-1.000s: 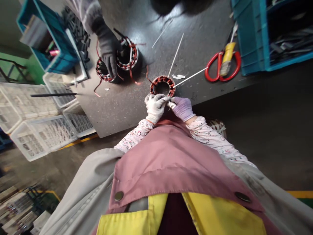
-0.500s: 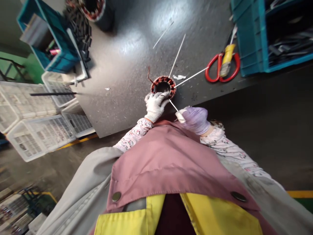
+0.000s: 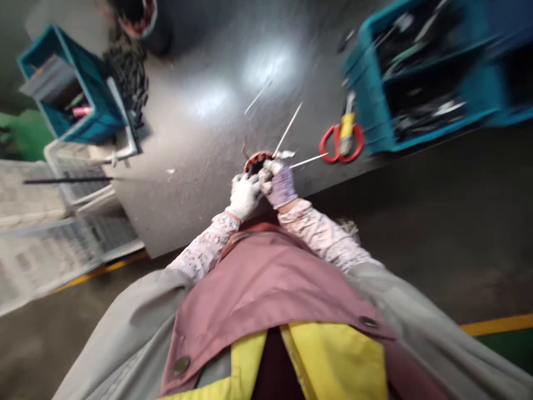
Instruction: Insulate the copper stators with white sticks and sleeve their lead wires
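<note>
**Fingertips pressing together at a wound stator's rim**

The fingers of the white-gloved left hand [image 3: 245, 197] and purple-gloved right hand [image 3: 282, 186] are bunching at the near rim of the copper-wound stator [image 3: 257, 163], too blurred to show any pinch. It is sitting on the dark workbench [image 3: 187, 222], with white strips [image 3: 307, 161] touching it and red-handled scissors [image 3: 340, 144] lying farther off.

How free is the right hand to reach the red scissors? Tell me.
Probably free: the purple-gloved right hand sits near the red scissors, with only a thin white strip between them.
</note>
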`<state>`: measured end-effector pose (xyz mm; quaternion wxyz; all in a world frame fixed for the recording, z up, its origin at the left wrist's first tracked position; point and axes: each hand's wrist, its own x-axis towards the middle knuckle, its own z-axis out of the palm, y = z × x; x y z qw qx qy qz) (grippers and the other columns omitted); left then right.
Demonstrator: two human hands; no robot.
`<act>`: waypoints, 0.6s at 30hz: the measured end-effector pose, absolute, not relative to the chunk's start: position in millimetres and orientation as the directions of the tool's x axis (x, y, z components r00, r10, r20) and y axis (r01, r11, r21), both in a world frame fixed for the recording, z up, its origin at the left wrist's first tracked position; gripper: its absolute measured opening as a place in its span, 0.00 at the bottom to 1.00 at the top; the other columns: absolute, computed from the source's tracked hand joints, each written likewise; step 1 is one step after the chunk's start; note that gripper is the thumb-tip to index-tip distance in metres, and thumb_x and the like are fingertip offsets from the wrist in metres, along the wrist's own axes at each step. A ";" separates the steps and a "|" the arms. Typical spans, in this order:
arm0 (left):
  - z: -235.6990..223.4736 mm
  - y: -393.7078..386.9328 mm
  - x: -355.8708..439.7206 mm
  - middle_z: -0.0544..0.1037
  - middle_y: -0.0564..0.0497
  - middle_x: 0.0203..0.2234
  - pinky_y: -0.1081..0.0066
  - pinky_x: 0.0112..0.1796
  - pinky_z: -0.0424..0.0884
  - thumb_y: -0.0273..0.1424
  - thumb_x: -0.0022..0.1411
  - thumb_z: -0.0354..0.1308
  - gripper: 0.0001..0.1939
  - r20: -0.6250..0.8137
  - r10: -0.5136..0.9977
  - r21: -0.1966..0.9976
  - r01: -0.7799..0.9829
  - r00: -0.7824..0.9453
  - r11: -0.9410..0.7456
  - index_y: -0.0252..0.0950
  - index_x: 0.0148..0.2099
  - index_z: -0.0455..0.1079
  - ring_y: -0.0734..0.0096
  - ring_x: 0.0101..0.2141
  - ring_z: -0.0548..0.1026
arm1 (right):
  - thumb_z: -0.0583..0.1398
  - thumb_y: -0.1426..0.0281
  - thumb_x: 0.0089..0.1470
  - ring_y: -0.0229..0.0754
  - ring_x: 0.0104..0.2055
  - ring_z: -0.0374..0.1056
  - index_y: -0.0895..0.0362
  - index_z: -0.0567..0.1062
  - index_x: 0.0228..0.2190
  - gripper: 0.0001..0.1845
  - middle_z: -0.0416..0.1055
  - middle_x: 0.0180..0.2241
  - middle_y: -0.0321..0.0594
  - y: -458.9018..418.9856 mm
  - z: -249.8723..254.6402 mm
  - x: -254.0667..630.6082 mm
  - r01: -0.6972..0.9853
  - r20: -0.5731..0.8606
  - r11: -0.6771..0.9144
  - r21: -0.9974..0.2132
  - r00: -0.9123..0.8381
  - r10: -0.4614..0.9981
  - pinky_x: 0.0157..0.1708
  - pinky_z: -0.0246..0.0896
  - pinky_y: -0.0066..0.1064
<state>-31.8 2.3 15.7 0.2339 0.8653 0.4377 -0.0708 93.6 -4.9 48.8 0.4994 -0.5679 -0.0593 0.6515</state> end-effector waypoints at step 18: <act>37.1 -29.0 -62.2 0.75 0.45 0.59 0.54 0.55 0.65 0.36 0.68 0.55 0.20 -0.342 0.756 0.313 0.826 0.559 -0.469 0.42 0.60 0.72 0.54 0.53 0.74 | 0.61 0.62 0.56 0.55 0.45 0.70 0.67 0.72 0.50 0.26 0.72 0.45 0.60 21.2 -14.3 256.0 0.753 -0.227 -0.632 -0.183 0.593 0.773 0.44 0.65 0.47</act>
